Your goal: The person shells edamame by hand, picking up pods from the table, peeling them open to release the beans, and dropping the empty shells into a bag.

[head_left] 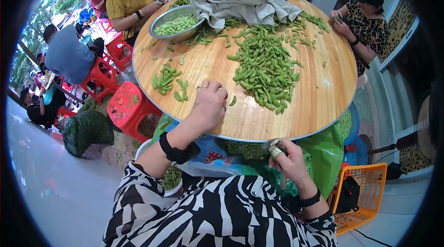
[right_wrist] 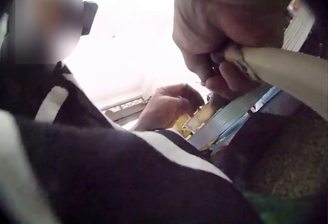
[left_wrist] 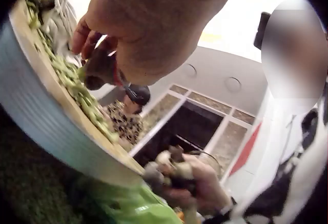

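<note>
My left hand (head_left: 210, 103) is low over the round wooden table (head_left: 203, 122), its fingers bent downward beside a single edamame pod (head_left: 233, 101). A grey cover with a red band (left_wrist: 102, 70) wraps its thumb. The large heap of edamame pods (head_left: 266, 69) lies just beyond to the right. At the near table edge, my right hand (head_left: 291, 161) has curled fingers, with pale and dark wraps (head_left: 276, 147) on the digits. A long pale piece (right_wrist: 287, 73) runs from its fingertips in the right wrist view; I cannot tell whether the hand grips it.
Farther back are a metal bowl (head_left: 178, 27) of shelled beans and a grey cloth (head_left: 245, 4). Green plastic (head_left: 323, 152) and shelled beans (head_left: 247, 150) lie below the near edge. A red stool (head_left: 127, 108) stands left, an orange crate (head_left: 370, 191) right. People sit around the table.
</note>
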